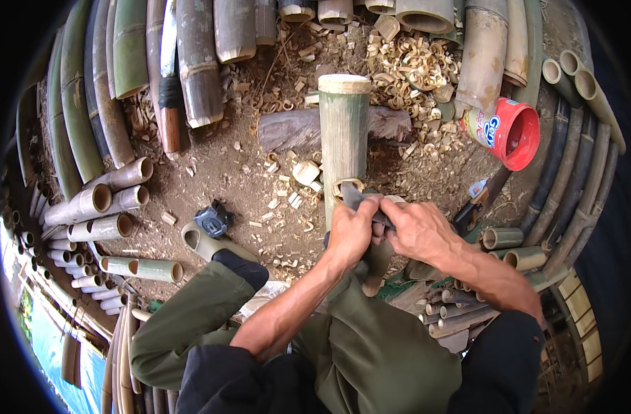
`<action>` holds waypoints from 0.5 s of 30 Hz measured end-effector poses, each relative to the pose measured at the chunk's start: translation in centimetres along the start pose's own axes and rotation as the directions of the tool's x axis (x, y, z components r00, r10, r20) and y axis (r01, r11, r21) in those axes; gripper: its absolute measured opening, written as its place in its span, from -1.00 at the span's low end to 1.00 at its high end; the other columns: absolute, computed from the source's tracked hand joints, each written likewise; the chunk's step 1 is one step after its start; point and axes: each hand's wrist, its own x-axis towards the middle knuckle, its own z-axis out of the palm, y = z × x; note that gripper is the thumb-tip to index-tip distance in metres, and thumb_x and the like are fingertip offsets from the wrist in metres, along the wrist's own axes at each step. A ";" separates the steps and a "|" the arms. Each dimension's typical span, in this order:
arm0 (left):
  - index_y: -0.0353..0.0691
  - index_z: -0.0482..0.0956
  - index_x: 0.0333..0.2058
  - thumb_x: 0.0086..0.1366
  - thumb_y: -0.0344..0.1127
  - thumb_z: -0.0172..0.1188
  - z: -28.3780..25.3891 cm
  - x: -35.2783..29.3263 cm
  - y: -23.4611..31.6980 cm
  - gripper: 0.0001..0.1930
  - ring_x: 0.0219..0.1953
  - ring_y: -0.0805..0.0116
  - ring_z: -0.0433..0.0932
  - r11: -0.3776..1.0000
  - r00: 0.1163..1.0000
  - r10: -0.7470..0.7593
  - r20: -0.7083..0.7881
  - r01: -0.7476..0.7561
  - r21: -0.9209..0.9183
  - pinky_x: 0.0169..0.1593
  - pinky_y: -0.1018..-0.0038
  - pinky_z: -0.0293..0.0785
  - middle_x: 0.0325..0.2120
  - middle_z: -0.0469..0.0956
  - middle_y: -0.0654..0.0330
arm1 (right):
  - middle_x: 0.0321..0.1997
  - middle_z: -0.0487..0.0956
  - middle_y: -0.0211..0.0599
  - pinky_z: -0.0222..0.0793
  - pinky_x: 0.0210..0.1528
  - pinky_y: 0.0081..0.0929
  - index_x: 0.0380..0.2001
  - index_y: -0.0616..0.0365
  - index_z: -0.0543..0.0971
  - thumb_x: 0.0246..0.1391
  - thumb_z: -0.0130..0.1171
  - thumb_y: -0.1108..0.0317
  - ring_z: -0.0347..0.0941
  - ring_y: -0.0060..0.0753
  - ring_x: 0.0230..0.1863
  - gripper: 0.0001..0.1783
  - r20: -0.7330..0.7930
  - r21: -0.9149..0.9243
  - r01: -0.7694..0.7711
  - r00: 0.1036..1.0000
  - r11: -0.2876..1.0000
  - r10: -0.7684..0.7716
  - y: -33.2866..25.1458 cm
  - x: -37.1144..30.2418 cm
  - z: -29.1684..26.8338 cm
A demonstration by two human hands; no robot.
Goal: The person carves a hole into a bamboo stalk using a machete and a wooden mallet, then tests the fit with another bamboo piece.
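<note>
Both of my hands are closed around a knife with a grey blade (pixel 355 198), whose handle is mostly hidden by my fingers. My left hand (pixel 350 231) pinches it from the left, thumb along the top. My right hand (pixel 420 231) grips it from the right. The blade's tip meets a notch or hole with a pale curled rim in a green and tan bamboo piece (pixel 344 131). That bamboo lies pointing away from me across a dark log (pixel 288 131), its near end hidden by my hands. A brown, flat-looking thing (pixel 377 265) shows just below my hands.
Bamboo lengths (pixel 198 62) line the far side, with a dark-handled long blade (pixel 169 96) among them. A red tub (pixel 517 134) lies tipped at right, near a dark tool (pixel 479 203). A tape measure (pixel 214 221) rests beside my left foot. Shavings (pixel 419 65) litter the dirt.
</note>
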 end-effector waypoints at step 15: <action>-0.24 0.43 0.01 0.41 0.18 -0.10 -4.8 1.2 -4.7 -0.45 -0.07 0.25 0.53 0.924 0.833 0.192 0.519 0.024 -0.381 0.01 0.27 0.45 -0.11 0.55 0.12 | -0.57 0.64 -0.20 0.50 -0.51 -0.28 -0.50 0.03 0.65 -0.06 0.22 0.24 0.63 -0.19 -0.50 -0.86 0.118 -0.558 0.340 0.935 0.757 -0.333 -1.5 5.8 -3.6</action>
